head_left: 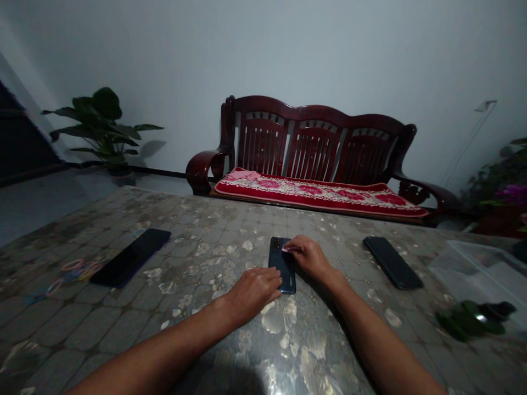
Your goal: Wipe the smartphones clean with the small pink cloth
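A dark blue smartphone (283, 277) lies back side up on the patterned table, with its camera block at the far end. My left hand (258, 285) holds it down at the lower left edge, its fingers resting over the back and partly hiding it. At the upper right of the same phone, my right hand (310, 257) is closed in a pinch on a small pinkish-white piece (288, 248) of cloth or paper. That piece touches the phone's back close to the cameras; most of it is hidden by the fingers.
Another phone (134, 258) lies at left beside several coloured rubber bands (72, 265) and blue scissors-like handles (36, 296). At right are a dark phone (392, 262), a clear plastic box (465, 255) and a green bottle (469, 319). A wooden bench (317, 118) stands behind the table (197, 219).
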The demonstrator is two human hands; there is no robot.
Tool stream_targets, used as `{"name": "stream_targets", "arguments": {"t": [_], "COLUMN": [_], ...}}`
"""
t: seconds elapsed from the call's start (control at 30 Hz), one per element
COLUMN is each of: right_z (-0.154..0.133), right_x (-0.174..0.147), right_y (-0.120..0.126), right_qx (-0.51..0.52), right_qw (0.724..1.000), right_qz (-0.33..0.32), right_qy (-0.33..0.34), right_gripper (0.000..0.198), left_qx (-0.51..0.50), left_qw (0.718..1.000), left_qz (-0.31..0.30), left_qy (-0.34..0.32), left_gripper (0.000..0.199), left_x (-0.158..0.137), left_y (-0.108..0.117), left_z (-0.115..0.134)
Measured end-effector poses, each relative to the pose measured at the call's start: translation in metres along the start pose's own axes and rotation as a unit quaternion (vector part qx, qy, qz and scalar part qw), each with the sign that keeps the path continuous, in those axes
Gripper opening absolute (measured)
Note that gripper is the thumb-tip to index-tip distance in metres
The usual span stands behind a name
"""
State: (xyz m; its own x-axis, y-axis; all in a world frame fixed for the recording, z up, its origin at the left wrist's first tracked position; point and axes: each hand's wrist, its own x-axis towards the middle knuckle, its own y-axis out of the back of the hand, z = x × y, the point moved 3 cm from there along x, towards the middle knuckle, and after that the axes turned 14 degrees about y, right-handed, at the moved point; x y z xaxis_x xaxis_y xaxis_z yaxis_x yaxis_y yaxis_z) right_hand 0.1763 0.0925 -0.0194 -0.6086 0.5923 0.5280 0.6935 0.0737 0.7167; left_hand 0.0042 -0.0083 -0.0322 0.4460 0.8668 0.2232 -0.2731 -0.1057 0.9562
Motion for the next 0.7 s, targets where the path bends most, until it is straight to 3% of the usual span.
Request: {"name": "stream_targets", "arguments": {"t": [0.23, 0.47, 0.57, 0.7], "right_z": [-0.006, 0.003, 0.004, 0.003], "right_x": [-0.003, -0.004, -0.006, -0.008], "right_y": [0.001, 0.003, 0.002, 0.001], "right_qx": [0.097, 0.024, 0.03, 0.031], "right_qw": [0.993, 1.0, 0.999, 0.999], "right_qz": [-0.07, -0.003, -0.006, -0.004], "right_qy": [-0.001, -0.016, -0.009, -0.003], "right_gripper": [0.025, 0.014, 0.015, 0.013], "left_qx": [-0.007, -0.074, -0.07, -0.077], "left_qw": [1.0, 0.997, 0.997, 0.989], "left_qz": [0.003, 0.006, -0.015, -0.111], "left_qy": [-0.001, 0.033, 0.04, 0.064], "left_gripper": [0.02, 0.024, 0.045, 0.087], "left_x": [0.0, 0.009, 0.023, 0.047], "left_y": [0.001, 0.02, 0.034, 0.034], "left_z": [-0.001, -0.014, -0.027, -0.056]}}
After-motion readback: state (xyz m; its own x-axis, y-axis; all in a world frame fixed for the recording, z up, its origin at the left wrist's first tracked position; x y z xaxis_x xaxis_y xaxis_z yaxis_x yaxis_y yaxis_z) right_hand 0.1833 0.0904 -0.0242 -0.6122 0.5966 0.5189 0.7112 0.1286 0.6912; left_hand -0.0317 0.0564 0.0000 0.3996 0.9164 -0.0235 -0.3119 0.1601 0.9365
